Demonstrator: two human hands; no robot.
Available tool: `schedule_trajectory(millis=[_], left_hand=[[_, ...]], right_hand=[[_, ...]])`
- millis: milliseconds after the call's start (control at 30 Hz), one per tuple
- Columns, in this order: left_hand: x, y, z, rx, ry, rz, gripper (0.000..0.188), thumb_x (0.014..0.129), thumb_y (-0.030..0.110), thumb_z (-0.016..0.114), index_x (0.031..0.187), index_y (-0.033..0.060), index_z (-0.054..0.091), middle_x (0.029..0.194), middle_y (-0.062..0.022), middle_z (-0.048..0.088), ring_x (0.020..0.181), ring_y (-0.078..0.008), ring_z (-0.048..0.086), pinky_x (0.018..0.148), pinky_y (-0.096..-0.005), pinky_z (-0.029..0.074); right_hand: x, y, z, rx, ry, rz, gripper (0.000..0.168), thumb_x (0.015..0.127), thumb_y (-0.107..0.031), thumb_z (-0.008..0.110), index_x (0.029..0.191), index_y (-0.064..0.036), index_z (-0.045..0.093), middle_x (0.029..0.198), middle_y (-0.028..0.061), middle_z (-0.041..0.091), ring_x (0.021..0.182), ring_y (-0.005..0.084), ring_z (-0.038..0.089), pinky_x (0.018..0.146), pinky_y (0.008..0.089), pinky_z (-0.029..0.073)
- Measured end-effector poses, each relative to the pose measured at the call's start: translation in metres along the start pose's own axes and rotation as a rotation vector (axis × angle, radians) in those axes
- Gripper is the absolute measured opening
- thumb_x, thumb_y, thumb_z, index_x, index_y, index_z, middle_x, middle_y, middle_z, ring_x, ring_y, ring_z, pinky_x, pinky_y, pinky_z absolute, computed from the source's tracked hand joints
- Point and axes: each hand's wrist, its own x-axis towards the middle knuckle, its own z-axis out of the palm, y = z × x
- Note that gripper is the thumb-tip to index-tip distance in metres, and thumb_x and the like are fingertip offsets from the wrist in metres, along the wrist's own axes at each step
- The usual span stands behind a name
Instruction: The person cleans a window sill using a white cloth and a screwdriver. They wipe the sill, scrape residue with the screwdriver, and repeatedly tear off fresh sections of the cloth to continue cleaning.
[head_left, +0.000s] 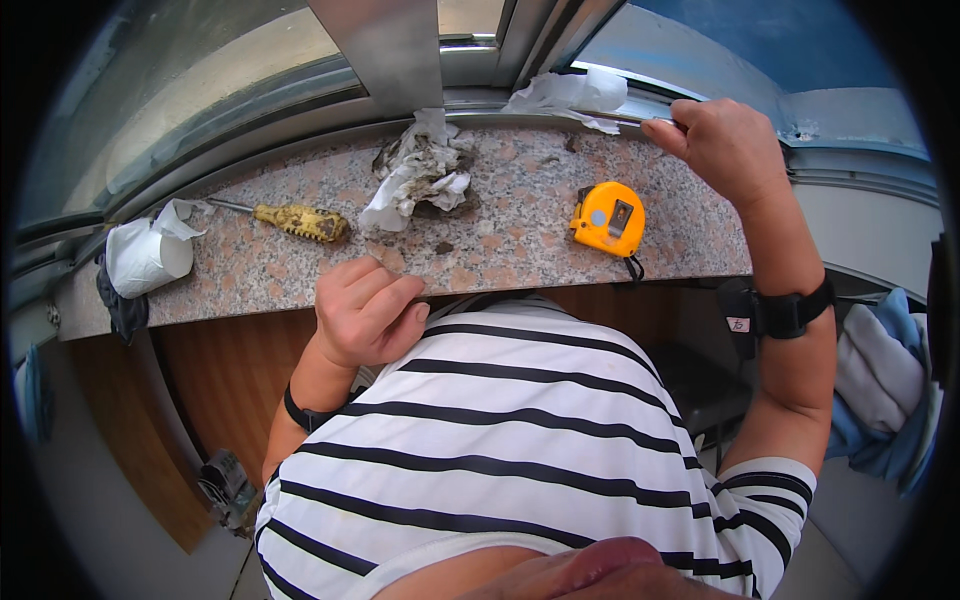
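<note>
My right hand is raised at the right over the sliding-window track, its fingers curled. A small shiny bit shows between thumb and forefinger; what it is cannot be made out. My left hand rests loosely curled at the front edge of the granite sill, with nothing visible in it. Just beyond it lies a screwdriver with a dirt-stained yellow handle. Crumpled, dirt-smeared tissue sits mid-sill. Whiter tissue lies across the track, left of my right hand. A yellow tape measure lies nearer me.
A toilet paper roll stands on the sill's left end, against a dark cloth. Metal window frames border the far side. Blue and grey cloths hang at the right. Below the sill are wooden panels.
</note>
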Motion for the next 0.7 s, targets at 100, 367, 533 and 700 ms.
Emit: schedule_trajectory(millis=[100, 367, 533, 700], left_hand=[[0.0, -0.001, -0.001, -0.001, -0.017, -0.001, 0.019, 0.063, 0.005, 0.071, 0.081, 0.0036, 0.066, 0.059, -0.0036, 0.051, 0.049, -0.0214, 0.048, 0.044, -0.0324, 0.039], [0.004, 0.0, -0.003, -0.013, -0.033, -0.014, 0.02, 0.06, 0.004, 0.071, 0.079, 0.0037, 0.066, 0.058, -0.0037, 0.049, 0.049, -0.0214, 0.048, 0.043, -0.0324, 0.037], [-0.001, -0.001, -0.001, -0.016, -0.009, -0.009, 0.019, 0.06, 0.004, 0.07, 0.079, 0.0035, 0.066, 0.057, -0.0036, 0.048, 0.049, -0.0214, 0.047, 0.043, -0.0327, 0.037], [0.001, 0.0, -0.003, -0.016, -0.023, -0.007, 0.018, 0.06, 0.004, 0.07, 0.078, 0.0037, 0.066, 0.058, -0.0036, 0.049, 0.05, -0.0215, 0.049, 0.044, -0.0328, 0.038]], right_hand=[[0.001, 0.015, -0.009, -0.03, -0.087, 0.031, 0.05, 0.089, -0.055, 0.06, 0.068, -0.01, 0.069, 0.061, 0.0113, 0.063, 0.058, 0.031, 0.062, 0.053, 0.0385, 0.05], [0.011, -0.013, 0.0, -0.014, -0.03, -0.009, 0.047, 0.088, -0.055, 0.06, 0.074, -0.012, 0.072, 0.059, 0.0093, 0.062, 0.055, 0.0274, 0.062, 0.051, 0.0368, 0.05], [0.01, -0.015, 0.005, 0.081, -0.012, -0.013, 0.048, 0.09, -0.054, 0.059, 0.071, -0.01, 0.068, 0.056, 0.009, 0.058, 0.052, 0.0268, 0.058, 0.048, 0.0364, 0.045], [0.017, -0.022, 0.007, 0.113, -0.008, -0.022, 0.049, 0.09, -0.055, 0.06, 0.072, -0.01, 0.068, 0.056, 0.0086, 0.059, 0.053, 0.0262, 0.058, 0.048, 0.0359, 0.045]])
